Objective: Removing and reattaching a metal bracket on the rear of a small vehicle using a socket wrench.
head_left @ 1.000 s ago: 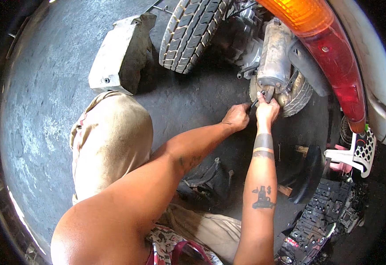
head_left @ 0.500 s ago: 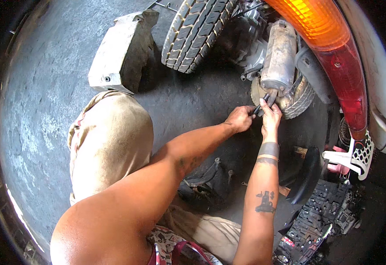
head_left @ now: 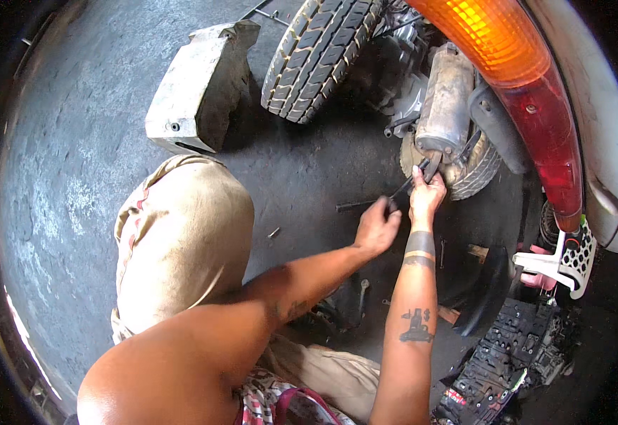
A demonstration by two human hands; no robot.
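A dark socket wrench [head_left: 404,189], with a long shaft and a crosswise handle, reaches up to the bracket below a grimy metal muffler [head_left: 442,106]. My right hand [head_left: 426,197] is closed round the shaft's upper end, thumb and fingers pinching it beside the bracket. At the lower end, where the handle [head_left: 351,207] meets the shaft, my left hand [head_left: 378,228] has its fingers curled on the tool. Those fingers are slightly blurred, and the handle sticks out to their left. The fastener at the wrench's tip is hidden by my right hand and the bracket.
A scuffed metal cover [head_left: 194,85] and a tyre [head_left: 316,60] stand ahead. An orange-and-red tail light [head_left: 535,106] overhangs the right side. Lower right lie a black engine part [head_left: 496,347] and a white perforated bracket [head_left: 574,262]. A loose spanner [head_left: 363,297] rests on the floor.
My left hand has come down and toward me from the wrench's shaft, and the crosswise handle now shows to the left. My right hand stays by the bracket.
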